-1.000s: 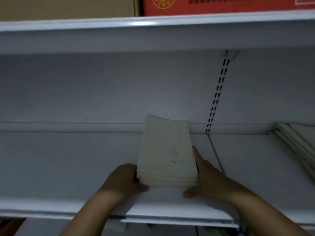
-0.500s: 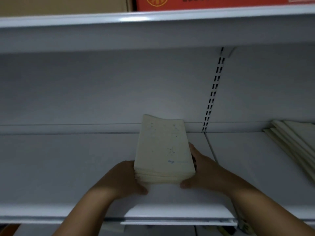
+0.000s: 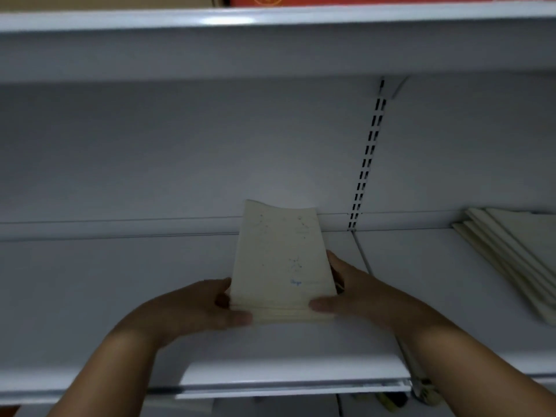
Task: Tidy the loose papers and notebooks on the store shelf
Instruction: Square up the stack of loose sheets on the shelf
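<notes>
Centrally, a cream stack of notebooks (image 3: 281,260) lay on the white shelf (image 3: 120,296), far end toward the back panel, with faint blue marks on its top cover. The left hand (image 3: 192,311) grasped its near corner at 8 o'clock, thumb curled against the front edge. The right hand (image 3: 361,290) clasped the opposite side at 4 o'clock, thumb on the front edge, fingers along the flank. At 3 o'clock, well apart, a second pile of notebooks (image 3: 517,260) lay fanned out. A slotted upright (image 3: 367,158) rose at 1 o'clock, and an upper shelf (image 3: 270,16) crossed at 12 o'clock.
</notes>
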Tool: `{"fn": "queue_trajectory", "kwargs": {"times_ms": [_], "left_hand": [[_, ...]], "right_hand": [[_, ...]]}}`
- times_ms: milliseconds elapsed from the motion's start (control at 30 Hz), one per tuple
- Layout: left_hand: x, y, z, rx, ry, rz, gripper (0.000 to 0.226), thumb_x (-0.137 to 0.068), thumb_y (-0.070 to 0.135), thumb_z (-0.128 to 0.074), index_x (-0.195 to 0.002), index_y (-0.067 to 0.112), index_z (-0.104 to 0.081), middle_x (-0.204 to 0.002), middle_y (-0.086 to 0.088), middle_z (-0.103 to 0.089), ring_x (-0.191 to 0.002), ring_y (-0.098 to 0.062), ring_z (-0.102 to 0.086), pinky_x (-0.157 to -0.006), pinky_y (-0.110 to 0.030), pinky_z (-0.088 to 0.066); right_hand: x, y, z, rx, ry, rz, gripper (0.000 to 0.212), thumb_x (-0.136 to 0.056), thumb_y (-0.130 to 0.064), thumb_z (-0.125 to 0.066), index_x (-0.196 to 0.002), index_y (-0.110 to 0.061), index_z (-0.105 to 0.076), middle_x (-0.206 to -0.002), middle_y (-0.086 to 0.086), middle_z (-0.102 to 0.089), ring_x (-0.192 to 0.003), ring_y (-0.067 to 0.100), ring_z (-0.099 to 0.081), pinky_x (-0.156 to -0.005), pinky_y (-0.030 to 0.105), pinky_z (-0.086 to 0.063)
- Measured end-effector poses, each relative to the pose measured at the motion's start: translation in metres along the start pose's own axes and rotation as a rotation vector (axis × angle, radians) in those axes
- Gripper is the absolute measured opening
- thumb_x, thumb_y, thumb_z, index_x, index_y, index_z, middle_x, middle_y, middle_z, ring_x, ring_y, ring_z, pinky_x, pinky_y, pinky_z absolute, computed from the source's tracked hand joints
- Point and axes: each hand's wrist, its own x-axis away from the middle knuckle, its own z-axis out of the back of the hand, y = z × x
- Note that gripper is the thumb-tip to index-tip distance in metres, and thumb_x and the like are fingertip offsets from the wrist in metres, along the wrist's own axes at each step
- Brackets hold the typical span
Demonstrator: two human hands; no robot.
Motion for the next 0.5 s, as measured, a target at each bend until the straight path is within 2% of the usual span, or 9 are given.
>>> {"fn": "queue_trajectory", "kwargs": {"times_ms": [33, 67, 133, 200, 300, 400, 500], "left_hand": [[0.003, 0.001, 0.002, 0.129, 0.017, -0.011, 0.1, -0.041, 0.073, -0.076, -0.127, 0.027, -0.053, -0.122, 0.009, -0.065, -0.11, -0.007, -0.062, -0.101, -0.027, -0.047], [0.001, 0.003, 0.002, 0.198, 0.089, 0.003, 0.106, -0.041, 0.081, -0.069, -0.127, 0.023, -0.054, -0.122, 0.005, -0.065, -0.11, -0.01, -0.063, -0.102, -0.028, -0.047], [-0.012, 0.014, 0.0, 0.376, 0.239, 0.022, 0.081, -0.064, 0.077, -0.058, -0.118, 0.017, -0.061, -0.114, 0.0, -0.069, -0.104, -0.016, -0.064, -0.097, -0.03, -0.048], [-0.022, 0.032, -0.009, 0.645, 0.273, 0.04, 0.048, -0.089, 0.049, -0.051, -0.117, 0.011, -0.061, -0.112, -0.006, -0.068, -0.1, -0.021, -0.064, -0.088, -0.032, -0.049], [-0.037, 0.039, -0.016, 0.748, 0.308, 0.035, 0.036, -0.094, 0.028, -0.05, -0.12, 0.004, -0.058, -0.112, -0.015, -0.066, -0.095, -0.029, -0.062, -0.083, -0.036, -0.049], [-0.043, 0.035, -0.02, 0.789, 0.366, 0.024, 0.018, -0.094, 0.024, -0.051, -0.104, 0.012, -0.06, -0.091, -0.006, -0.066, -0.081, -0.023, -0.062, -0.065, -0.032, -0.049], [-0.046, 0.034, -0.023, 0.808, 0.358, 0.002, 0.013, -0.093, 0.023, -0.051, -0.089, 0.015, -0.061, -0.083, -0.007, -0.066, -0.076, -0.024, -0.062, -0.06, -0.031, -0.047]], "right_hand": [[-0.004, 0.0, 0.001, -0.105, 0.041, 0.0, 0.066, -0.076, -0.033, -0.072, -0.134, -0.034, -0.042, -0.127, -0.016, -0.059, -0.115, 0.0, -0.057, -0.101, 0.021, -0.045], [-0.011, 0.001, 0.002, -0.18, 0.125, -0.019, 0.052, -0.082, -0.036, -0.065, -0.131, -0.028, -0.049, -0.126, -0.01, -0.062, -0.114, 0.008, -0.06, -0.104, 0.031, -0.045], [-0.027, 0.0, 0.001, -0.249, 0.31, -0.079, 0.035, -0.093, -0.029, -0.053, -0.128, -0.02, -0.056, -0.122, 0.0, -0.065, -0.109, 0.019, -0.063, -0.102, 0.042, -0.046], [-0.04, -0.005, -0.004, -0.233, 0.43, -0.127, 0.03, -0.096, -0.02, -0.045, -0.124, -0.018, -0.058, -0.118, 0.003, -0.065, -0.1, 0.021, -0.064, -0.092, 0.037, -0.051], [-0.046, -0.008, -0.01, -0.237, 0.502, -0.126, 0.03, -0.096, -0.014, -0.042, -0.117, -0.024, -0.062, -0.108, 0.003, -0.066, -0.092, 0.02, -0.064, -0.08, 0.03, -0.052], [-0.047, -0.004, -0.009, -0.376, 0.483, -0.118, 0.03, -0.097, -0.012, -0.043, -0.112, -0.026, -0.064, -0.106, 0.002, -0.068, -0.098, 0.024, -0.065, -0.091, 0.041, -0.052], [-0.049, 0.001, -0.007, -0.504, 0.447, -0.098, 0.029, -0.098, -0.014, -0.042, -0.113, -0.029, -0.061, -0.104, -0.002, -0.068, -0.102, 0.025, -0.064, -0.098, 0.044, -0.048]]}}
